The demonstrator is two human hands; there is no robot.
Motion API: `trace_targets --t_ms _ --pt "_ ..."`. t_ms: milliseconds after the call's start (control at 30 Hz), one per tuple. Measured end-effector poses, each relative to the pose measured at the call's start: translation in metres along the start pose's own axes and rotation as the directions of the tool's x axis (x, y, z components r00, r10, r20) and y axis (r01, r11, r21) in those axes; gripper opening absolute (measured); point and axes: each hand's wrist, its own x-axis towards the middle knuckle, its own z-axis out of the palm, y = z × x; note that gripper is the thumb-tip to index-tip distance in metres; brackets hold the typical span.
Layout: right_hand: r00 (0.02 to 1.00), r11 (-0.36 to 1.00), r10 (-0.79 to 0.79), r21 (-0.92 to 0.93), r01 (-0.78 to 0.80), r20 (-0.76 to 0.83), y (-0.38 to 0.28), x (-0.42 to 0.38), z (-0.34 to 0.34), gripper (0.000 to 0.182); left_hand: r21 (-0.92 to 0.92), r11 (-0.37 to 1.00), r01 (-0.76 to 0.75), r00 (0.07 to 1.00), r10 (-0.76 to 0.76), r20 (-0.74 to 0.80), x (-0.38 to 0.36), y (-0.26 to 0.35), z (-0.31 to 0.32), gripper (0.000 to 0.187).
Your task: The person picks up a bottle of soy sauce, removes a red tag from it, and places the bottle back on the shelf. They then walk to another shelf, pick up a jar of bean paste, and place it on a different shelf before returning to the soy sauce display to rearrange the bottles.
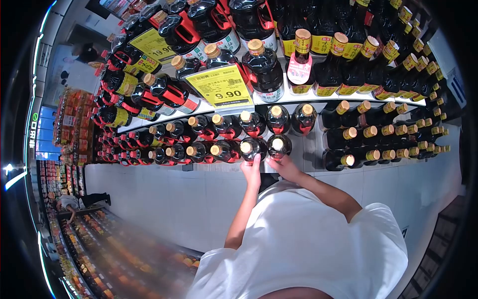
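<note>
Two dark bottles with yellow caps stand side by side at the front edge of the lower shelf. My left hand (252,168) is closed around the near side of the left bottle (253,148), its thumb pointing up toward the cap. Around the right bottle (279,146) my right hand (285,167) is wrapped low on the near side. The undersides of both bottles and some of my fingers are hidden. Right behind them are more such bottles (278,118) in rows.
An upper shelf (318,97) carries large bottles with red handles and a yellow price sign (219,85). Slimmer bottles (371,131) line the right. A person (74,202) leans over a produce display (114,249) at the lower left. Tiled floor (164,204) lies between.
</note>
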Motion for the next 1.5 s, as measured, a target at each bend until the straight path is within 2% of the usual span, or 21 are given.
trace_targets --t_ms 100,133,233,267,367,467,567,600,800,900,1000,1100,1233,1300,1433,1500 --pt "1.0 1.0 -0.014 0.024 0.014 -0.002 -0.011 -0.002 -0.001 0.02 -0.089 0.982 0.168 0.972 -0.149 0.183 0.002 0.0 -0.014 0.018" --pt "1.0 0.997 -0.001 0.071 -0.001 0.031 -0.018 -0.003 -0.002 0.018 -0.102 0.988 0.115 0.973 -0.092 0.211 0.0 0.003 -0.01 0.024" --pt "0.998 1.0 0.002 0.028 -0.004 0.068 -0.008 0.0 -0.005 0.017 -0.078 0.97 0.231 0.948 -0.206 0.242 -0.004 0.013 -0.012 0.025" --pt "0.999 1.0 0.007 0.022 -0.008 0.045 -0.005 0.0 -0.005 0.017 -0.048 0.964 0.262 0.941 -0.244 0.232 -0.001 0.004 -0.018 0.02" --pt "1.0 1.0 0.015 0.005 -0.015 -0.005 -0.022 -0.006 0.0 0.018 0.04 0.989 0.145 0.976 -0.15 0.156 -0.001 0.002 -0.01 0.016" --pt "1.0 1.0 -0.019 -0.012 0.019 -0.02 -0.004 -0.009 0.002 0.021 0.057 0.987 0.152 0.971 -0.16 0.179 0.001 -0.005 -0.016 0.016" --pt "0.999 0.985 -0.047 -0.164 0.046 0.0 0.003 -0.015 -0.001 0.022 0.047 0.993 0.108 0.975 -0.116 0.188 0.009 -0.002 -0.014 0.014" --pt "0.995 0.992 -0.093 -0.082 0.091 -0.019 0.005 -0.015 0.001 0.023 0.043 0.995 0.094 0.977 -0.101 0.188 0.01 -0.001 -0.013 0.014" --pt "0.986 0.994 -0.109 -0.031 0.106 -0.123 0.008 -0.006 0.005 0.022 0.073 0.996 0.048 0.976 -0.063 0.21 0.021 0.011 -0.011 0.014" --pt "0.994 0.999 0.03 -0.031 -0.033 -0.106 0.014 -0.002 0.002 0.022 0.056 0.996 0.067 0.973 -0.077 0.216 0.024 0.003 -0.015 0.015" --pt "0.987 0.994 -0.082 -0.087 0.071 -0.136 0.011 0.0 0.004 0.023 0.077 0.992 0.101 0.957 -0.118 0.265 0.027 -0.001 -0.022 0.027" --pt "0.965 0.984 -0.164 -0.106 0.145 -0.204 0.013 0.001 0.009 0.02 0.072 0.991 0.11 0.957 -0.125 0.263 0.026 0.0 -0.021 0.027" --pt "0.967 0.987 -0.145 -0.106 0.124 -0.211 0.012 0.0 0.009 0.02 0.039 0.998 0.058 0.972 -0.066 0.226 0.023 0.004 -0.014 0.016" --pt "0.96 0.992 -0.113 -0.089 0.093 -0.257 0.017 0.002 0.012 0.022 0.054 0.998 0.032 0.971 -0.044 0.234 0.024 0.003 -0.014 0.014" --pt "0.97 0.993 -0.067 -0.113 0.041 -0.235 0.019 0.001 0.009 0.021 0.052 0.999 0.009 0.972 -0.021 0.234 0.023 0.005 -0.014 0.013" --pt "0.974 0.997 -0.033 -0.08 0.015 -0.224 0.019 0.0 0.009 0.02 0.079 0.996 0.044 0.965 -0.063 0.254 0.023 0.003 -0.018 0.016"
